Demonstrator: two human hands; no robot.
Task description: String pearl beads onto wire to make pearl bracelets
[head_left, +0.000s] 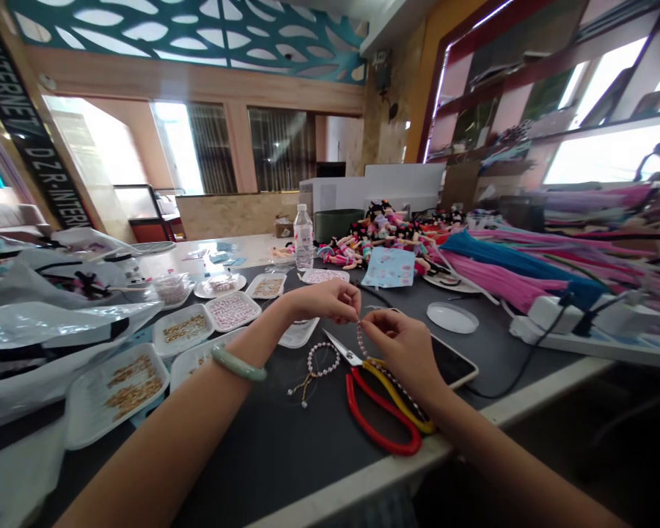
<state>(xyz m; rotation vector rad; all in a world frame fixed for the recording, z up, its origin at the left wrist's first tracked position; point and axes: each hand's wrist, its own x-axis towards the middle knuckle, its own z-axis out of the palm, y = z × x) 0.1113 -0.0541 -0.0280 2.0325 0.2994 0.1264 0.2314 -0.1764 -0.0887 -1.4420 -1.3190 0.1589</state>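
The bead string point(360, 341) hangs down from the fingertips, just above the scissors point(353, 389), and its lower part runs down over their yellow handle. The left hand point(337, 299) is curled almost closed, past the tip of the scissors, and pinches the top end of the string. The right hand point(404, 345) is over the scissors, with thumb and finger pressed together on the string. A green bangle point(239, 364) sits on the left arm. Just left of the scissors, a bead bracelet point(309, 359) lies on the dark surface point(236, 455). Right of the scissors is a phone point(459, 363), partly hidden by the right hand. A clear round lid point(452, 317) lies past it. Well left of the scissors is a white tray point(85, 396) with gold bits. Far past the scissors are a clear bottle point(303, 253), a blue card point(388, 268) and a heap of dolls point(385, 227).
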